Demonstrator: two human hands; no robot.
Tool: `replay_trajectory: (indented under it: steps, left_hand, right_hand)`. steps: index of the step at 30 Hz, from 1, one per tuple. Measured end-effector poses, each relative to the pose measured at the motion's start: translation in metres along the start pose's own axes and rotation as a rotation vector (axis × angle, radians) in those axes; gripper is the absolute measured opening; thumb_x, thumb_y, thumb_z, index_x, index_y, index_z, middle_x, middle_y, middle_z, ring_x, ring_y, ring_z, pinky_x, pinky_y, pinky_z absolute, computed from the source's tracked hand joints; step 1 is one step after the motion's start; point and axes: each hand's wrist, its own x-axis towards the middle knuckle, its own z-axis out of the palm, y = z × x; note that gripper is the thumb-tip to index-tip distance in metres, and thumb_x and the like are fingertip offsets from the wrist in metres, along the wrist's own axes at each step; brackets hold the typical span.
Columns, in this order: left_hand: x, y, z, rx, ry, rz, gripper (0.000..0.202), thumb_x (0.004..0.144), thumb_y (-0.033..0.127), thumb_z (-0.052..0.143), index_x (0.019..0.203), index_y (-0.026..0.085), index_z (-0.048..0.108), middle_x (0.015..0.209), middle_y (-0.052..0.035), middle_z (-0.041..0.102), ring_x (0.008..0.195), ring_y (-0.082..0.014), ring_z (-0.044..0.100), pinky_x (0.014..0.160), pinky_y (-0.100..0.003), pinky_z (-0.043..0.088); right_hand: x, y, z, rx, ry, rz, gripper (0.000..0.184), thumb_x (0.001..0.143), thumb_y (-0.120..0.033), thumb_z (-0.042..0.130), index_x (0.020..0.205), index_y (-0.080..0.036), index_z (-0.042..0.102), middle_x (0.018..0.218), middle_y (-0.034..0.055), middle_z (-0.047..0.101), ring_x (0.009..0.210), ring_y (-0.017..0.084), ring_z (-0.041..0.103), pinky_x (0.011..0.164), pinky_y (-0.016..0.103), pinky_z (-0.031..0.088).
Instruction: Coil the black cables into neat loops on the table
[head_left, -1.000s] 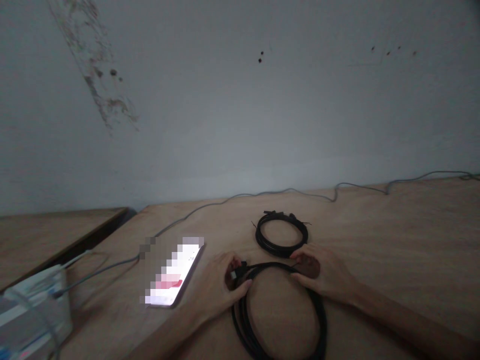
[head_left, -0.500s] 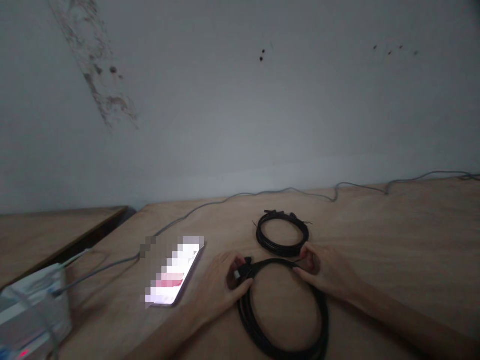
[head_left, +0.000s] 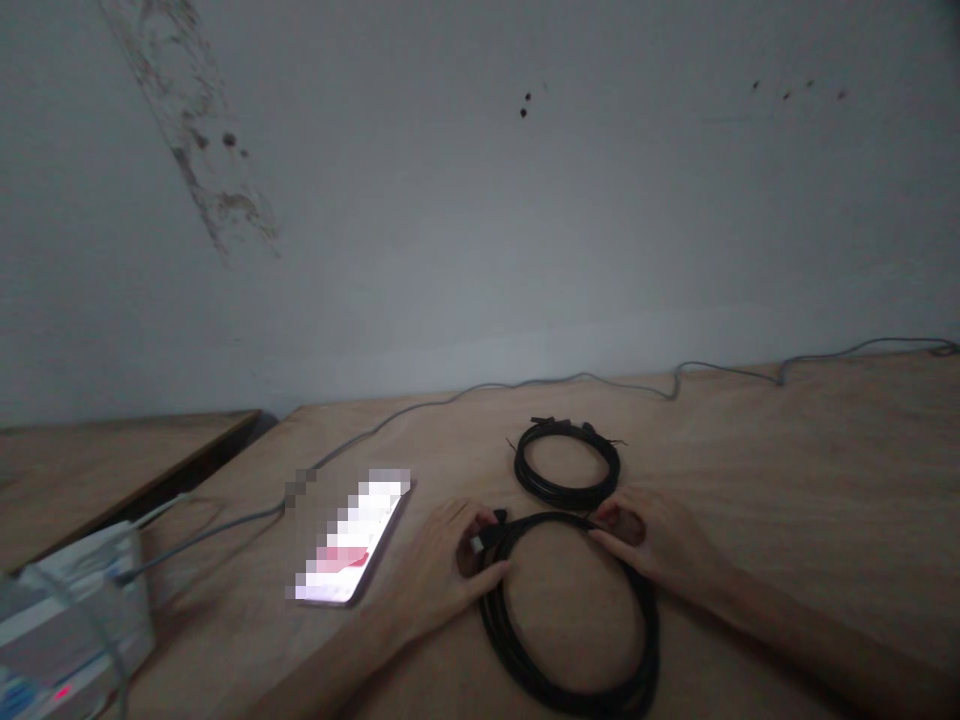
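Note:
A black cable (head_left: 649,640) is wound into a large coil on the wooden table, close to me. Its plug (head_left: 480,543), with a pale metal end, sticks out at the coil's upper left. My left hand (head_left: 446,565) curls around that side, thumb on the cable and fingers behind the plug. At the upper right of the coil, my right hand (head_left: 656,540) pinches the cable between thumb and fingers, which partly hide it. Just beyond lies a second, smaller coil of black cable (head_left: 525,480), with thin tie ends poking out; my right fingertips are near its lower edge.
Left of my left hand lies a phone (head_left: 375,545) with a lit, partly blurred screen. A white box (head_left: 112,600) with cords and a red light stands at the lower left. One thin grey cord (head_left: 420,405) runs along the back by the wall (head_left: 480,250).
The view has shifted very slightly. Both hands stay at the large coil in nearly the same grip, and the cables lie as before.

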Motion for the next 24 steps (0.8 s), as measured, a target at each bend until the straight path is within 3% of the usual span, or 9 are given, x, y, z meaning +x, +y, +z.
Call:
replay_trajectory:
  steps: [8,14,24]
  left_hand:
    - [0.0005,0.0030,0.0006,-0.011,0.008,-0.010,0.037,0.087,0.053,0.069,0.109,0.024,0.063,0.106,-0.0056,0.067,0.095,-0.0260,0.063,0.085,-0.040,0.049]
    - [0.0006,0.0072,-0.0022,-0.013,-0.007,-0.027,0.038,0.086,0.054,0.070,0.107,0.024,0.064,0.105,-0.0056,0.068,0.095,-0.0263,0.063,0.085,-0.041,0.050]
    - [-0.0001,0.0052,-0.0006,-0.013,0.009,-0.020,0.038,0.085,0.053,0.071,0.110,0.024,0.063,0.108,-0.0065,0.068,0.099,-0.0272,0.063,0.088,-0.042,0.050]
  right_hand:
    - [-0.0001,0.0015,0.0005,0.005,0.080,0.032,0.036,0.083,-0.046,0.072,0.111,-0.023,0.070,0.104,0.0071,0.077,0.094,0.028,0.072,0.083,0.042,0.055]
    - [0.0001,0.0010,0.0017,-0.019,0.055,-0.006,0.025,0.088,-0.046,0.066,0.100,-0.027,0.077,0.098,0.0057,0.079,0.090,0.029,0.073,0.079,0.043,0.057]
    - [-0.0032,0.0002,0.0033,-0.073,0.112,-0.040,0.024,0.088,-0.040,0.069,0.108,-0.028,0.077,0.107,0.0066,0.078,0.096,0.033,0.073,0.087,0.049,0.058]
